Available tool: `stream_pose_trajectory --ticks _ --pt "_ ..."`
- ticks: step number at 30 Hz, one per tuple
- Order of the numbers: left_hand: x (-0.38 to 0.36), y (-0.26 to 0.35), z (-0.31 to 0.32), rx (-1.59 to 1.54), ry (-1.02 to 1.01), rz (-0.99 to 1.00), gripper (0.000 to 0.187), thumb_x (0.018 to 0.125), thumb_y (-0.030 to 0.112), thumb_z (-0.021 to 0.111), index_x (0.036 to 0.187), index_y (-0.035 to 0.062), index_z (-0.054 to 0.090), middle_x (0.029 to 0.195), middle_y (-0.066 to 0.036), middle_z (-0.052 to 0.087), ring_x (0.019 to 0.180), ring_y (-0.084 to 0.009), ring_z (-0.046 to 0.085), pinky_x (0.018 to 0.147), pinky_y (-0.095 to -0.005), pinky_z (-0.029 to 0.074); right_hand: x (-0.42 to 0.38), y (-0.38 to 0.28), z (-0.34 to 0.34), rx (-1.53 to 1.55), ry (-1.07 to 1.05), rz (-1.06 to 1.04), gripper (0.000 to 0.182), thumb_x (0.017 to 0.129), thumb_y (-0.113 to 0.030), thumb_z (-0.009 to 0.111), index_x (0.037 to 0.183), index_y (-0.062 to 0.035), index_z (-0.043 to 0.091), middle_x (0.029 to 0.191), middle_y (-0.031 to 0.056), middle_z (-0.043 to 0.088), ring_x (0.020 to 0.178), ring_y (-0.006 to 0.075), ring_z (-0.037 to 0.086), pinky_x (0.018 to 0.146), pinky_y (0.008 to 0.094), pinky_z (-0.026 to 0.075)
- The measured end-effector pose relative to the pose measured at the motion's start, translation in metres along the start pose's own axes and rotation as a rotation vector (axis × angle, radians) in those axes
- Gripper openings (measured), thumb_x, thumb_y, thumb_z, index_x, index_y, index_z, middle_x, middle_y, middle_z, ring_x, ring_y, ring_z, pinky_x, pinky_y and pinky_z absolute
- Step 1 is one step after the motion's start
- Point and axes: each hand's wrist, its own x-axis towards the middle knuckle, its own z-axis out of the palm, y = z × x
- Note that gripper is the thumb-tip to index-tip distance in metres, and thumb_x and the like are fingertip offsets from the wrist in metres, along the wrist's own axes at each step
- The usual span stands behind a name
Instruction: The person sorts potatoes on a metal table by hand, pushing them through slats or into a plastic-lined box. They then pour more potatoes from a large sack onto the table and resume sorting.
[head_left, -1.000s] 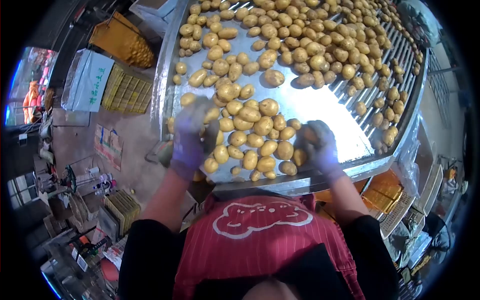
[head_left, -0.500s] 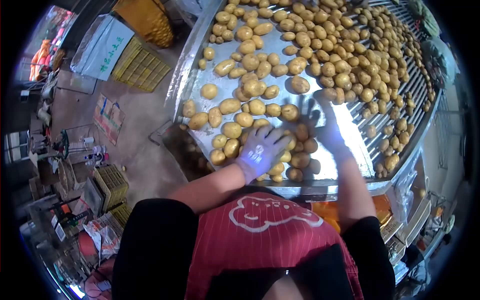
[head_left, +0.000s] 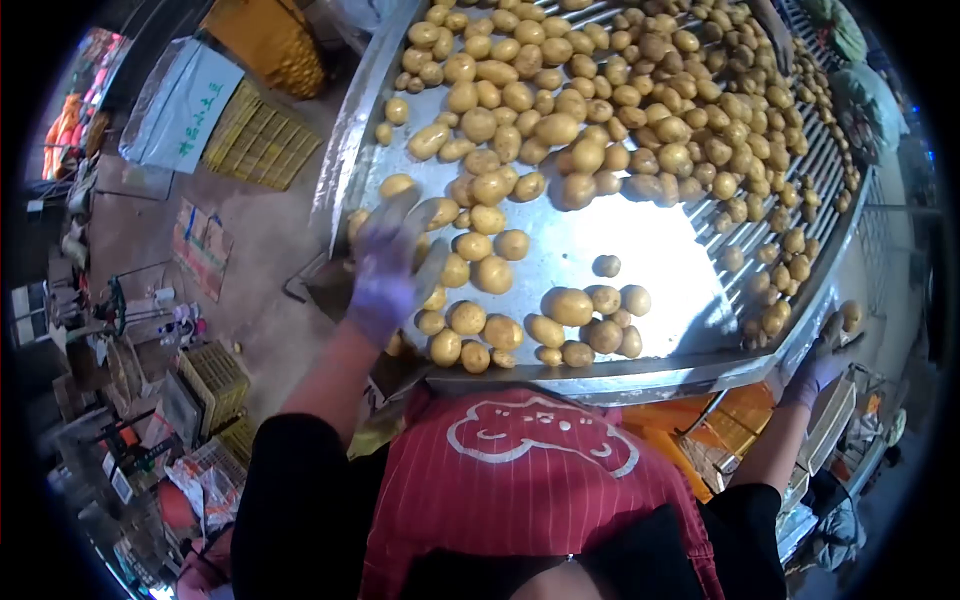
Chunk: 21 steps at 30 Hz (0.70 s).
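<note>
Many yellow-brown potatoes (head_left: 570, 307) lie on the sloping metal sorting table (head_left: 650, 240). My left hand (head_left: 388, 265), in a thin purple-grey glove, is at the table's left side, fingers spread over several potatoes. It is a little blurred, and whether it presses on those beneath is hard to tell. Past the table's right edge is my right hand (head_left: 822, 362), gloved alike, with its fingers apart. A single potato (head_left: 851, 316) is just beyond its fingertips, apparently not gripped.
Metal roller bars (head_left: 705, 235) carry a dense heap of potatoes. Another person's arm (head_left: 770, 32) reaches in at the far side. Yellow crates (head_left: 262, 135) stand on the floor at left; an orange container (head_left: 660, 420) sits below the front rim. Plastic bags (head_left: 868, 110) hang at far right.
My left hand has moved left from the front potatoes to the left edge. My right hand has swung from mid-table out past the right edge. Potatoes have shifted, baring more metal.
</note>
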Motion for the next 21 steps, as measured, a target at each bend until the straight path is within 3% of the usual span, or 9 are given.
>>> stream_pose_trajectory --ticks 5,7,8,9,11,16,18,19,21 --pt "0.041 0.039 0.072 -0.02 -0.318 -0.056 0.053 0.074 0.026 0.08 0.122 0.0095 0.063 0.142 -0.014 0.052 0.128 -0.0437 0.045 0.105 -0.0493 0.042 -0.117 -0.029 0.024 -0.124 -0.998 -0.575 0.082 0.084 -0.011 0.075 0.154 -0.0023 0.032 0.157 0.0136 0.037 0.141 0.0291 0.04 0.117 0.0394 0.033" --pt "0.029 0.038 0.063 -0.063 -0.373 -0.031 0.051 0.075 0.028 0.079 0.121 0.0097 0.064 0.142 -0.014 0.051 0.128 -0.0441 0.045 0.106 -0.0498 0.042 -0.199 -0.049 0.066 0.212 -1.346 -0.436 0.098 0.07 -0.032 0.086 0.15 -0.0039 0.038 0.143 0.025 0.044 0.131 0.0416 0.045 0.112 0.0458 0.036" --pt "0.021 0.036 0.055 -0.102 -0.43 -0.013 0.049 0.076 0.029 0.078 0.119 0.01 0.066 0.143 -0.014 0.05 0.129 -0.0446 0.044 0.108 -0.0503 0.041 -0.222 -0.094 0.066 0.493 -1.609 0.151 0.1 0.07 -0.038 0.085 0.151 -0.0055 0.037 0.139 0.0269 0.045 0.128 0.047 0.044 0.109 0.0501 0.038" --pt "0.011 0.034 0.043 -0.16 -0.433 -0.043 0.044 0.079 0.029 0.075 0.117 0.0089 0.067 0.143 -0.015 0.049 0.128 -0.0452 0.044 0.109 -0.0519 0.039 -0.242 -0.123 0.069 0.281 -1.355 -0.664 0.098 0.073 -0.043 0.082 0.152 -0.0075 0.035 0.142 0.0279 0.042 0.129 0.0504 0.043 0.107 0.0538 0.038" --pt "-0.007 0.028 0.015 -0.153 -0.437 -0.153 0.043 0.081 0.026 0.073 0.12 0.0095 0.067 0.143 -0.018 0.049 0.127 -0.0453 0.045 0.109 -0.053 0.039 -0.288 -0.158 0.08 0.553 -1.38 -0.797 0.093 0.079 -0.045 0.078 0.153 -0.0095 0.034 0.143 0.0285 0.041 0.131 0.0507 0.041 0.109 0.0548 0.037" --pt "-0.075 0.001 -0.045 0.007 -0.556 -0.11 0.037 0.085 0.021 0.068 0.12 0.0097 0.065 0.136 -0.022 0.053 0.125 -0.0461 0.05 0.107 -0.0532 0.04 -0.259 -0.245 0.108 0.63 -1.443 -0.932 0.05 0.089 -0.028 0.071 0.132 -0.0068 0.058 0.13 0.0164 0.058 0.118 0.0346 0.056 0.1 0.0477 0.045" --pt "-0.069 0.011 -0.067 0.031 -0.682 -0.177 0.036 0.087 0.017 0.066 0.121 0.0075 0.064 0.131 -0.022 0.057 0.123 -0.0437 0.053 0.107 -0.0529 0.041 -0.219 -0.257 0.151 0.839 -1.234 -0.055 0.025 0.088 -0.019 0.067 0.109 -0.0061 0.067 0.114 0.0185 0.064 0.098 0.037 0.063 0.083 0.0448 0.051" --pt "-0.067 0.011 -0.065 0.026 -0.679 -0.149 0.036 0.087 0.017 0.066 0.121 0.0075 0.064 0.131 -0.022 0.057 0.123 -0.0437 0.053 0.107 -0.0529 0.041 -0.196 -0.262 0.175 0.369 -0.733 -0.743 0.036 0.083 -0.019 0.07 0.118 -0.0107 0.065 0.107 0.0174 0.066 0.097 0.0365 0.064 0.081 0.0459 0.054" --pt "-0.056 0.012 -0.054 -0.078 -0.498 -0.205 0.041 0.087 0.017 0.063 0.126 0.0051 0.062 0.13 -0.021 0.058 0.117 -0.0461 0.055 0.099 -0.0522 0.047 -0.225 -0.228 0.211 0.214 -0.857 -0.691 0.035 0.084 -0.018 0.067 0.118 -0.0129 0.063 0.108 0.0186 0.065 0.096 0.0372 0.065 0.078 0.0469 0.054"
